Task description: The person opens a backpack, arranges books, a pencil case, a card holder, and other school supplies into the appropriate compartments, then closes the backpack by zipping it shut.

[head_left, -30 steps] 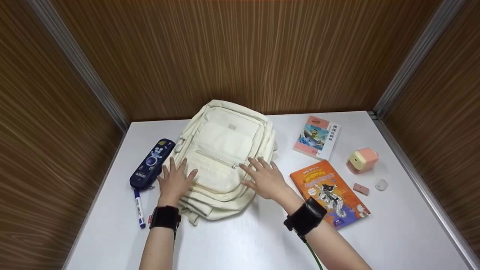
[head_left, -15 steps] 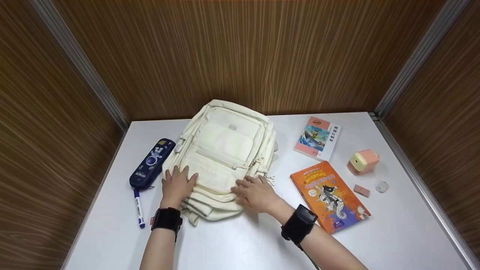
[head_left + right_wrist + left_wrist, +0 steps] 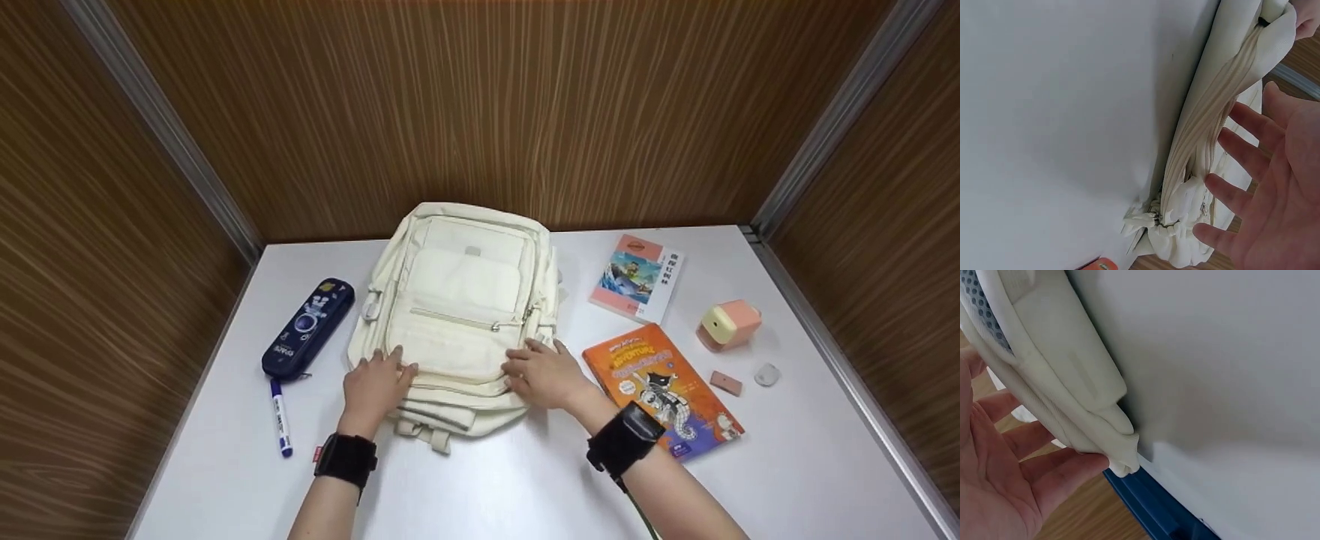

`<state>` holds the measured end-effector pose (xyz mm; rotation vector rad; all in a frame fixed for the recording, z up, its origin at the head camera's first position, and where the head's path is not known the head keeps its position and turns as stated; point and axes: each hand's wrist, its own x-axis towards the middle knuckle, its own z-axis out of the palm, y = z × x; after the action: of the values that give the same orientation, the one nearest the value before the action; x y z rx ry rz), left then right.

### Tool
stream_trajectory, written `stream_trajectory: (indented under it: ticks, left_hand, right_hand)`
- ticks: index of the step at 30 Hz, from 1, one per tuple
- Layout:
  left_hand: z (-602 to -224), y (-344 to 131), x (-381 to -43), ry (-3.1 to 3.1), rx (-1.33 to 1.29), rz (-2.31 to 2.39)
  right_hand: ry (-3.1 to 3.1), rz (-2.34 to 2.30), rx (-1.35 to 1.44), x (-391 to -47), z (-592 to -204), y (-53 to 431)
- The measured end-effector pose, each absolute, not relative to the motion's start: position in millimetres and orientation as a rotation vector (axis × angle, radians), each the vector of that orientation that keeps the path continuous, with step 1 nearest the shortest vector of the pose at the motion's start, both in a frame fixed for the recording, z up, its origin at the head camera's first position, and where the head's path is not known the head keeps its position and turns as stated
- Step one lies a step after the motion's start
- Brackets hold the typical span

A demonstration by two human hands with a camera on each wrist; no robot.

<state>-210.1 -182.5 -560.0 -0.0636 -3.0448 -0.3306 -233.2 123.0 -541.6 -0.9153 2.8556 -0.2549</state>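
A cream backpack (image 3: 465, 281) lies on its back on the white table, front pockets and zips facing up. At its lower left corner my left hand (image 3: 376, 390) rests with outstretched fingers against the fabric. In the left wrist view those fingers (image 3: 1067, 481) lie along the bag's edge, by a grey mesh panel. My right hand (image 3: 551, 375) touches the lower right side, fingers spread. Seen from the right wrist, its fingertips (image 3: 1213, 183) meet the side near a zip (image 3: 1224, 107). The backpack's underside is hidden.
Left of the bag lie a navy pencil case (image 3: 309, 330) and a blue-capped marker (image 3: 280, 420). To the right are a pink-edged book (image 3: 634, 277), an orange book (image 3: 660, 390), a pencil sharpener (image 3: 729, 325), a small pink block (image 3: 726, 382) and a small grey item (image 3: 766, 374). Wood-grain panels (image 3: 480, 112) enclose the table.
My right hand has come down from the bag's front to its lower right side. The backpack has turned straighter and shifted slightly right, away from the pencil case, with my left hand following.
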Motion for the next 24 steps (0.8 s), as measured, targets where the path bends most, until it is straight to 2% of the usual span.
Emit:
stream_trajectory:
  ticks: [13,24]
  left_hand:
    - [-574,-105,-179,-2.848,-0.159,-0.065]
    - [-577,-89,-193,-2.823,-0.180,0.001]
  right_hand:
    - [2.897,-0.323,-0.683,-246,-535,165]
    - [2.835,-0.323,-0.590,-257,-540,160]
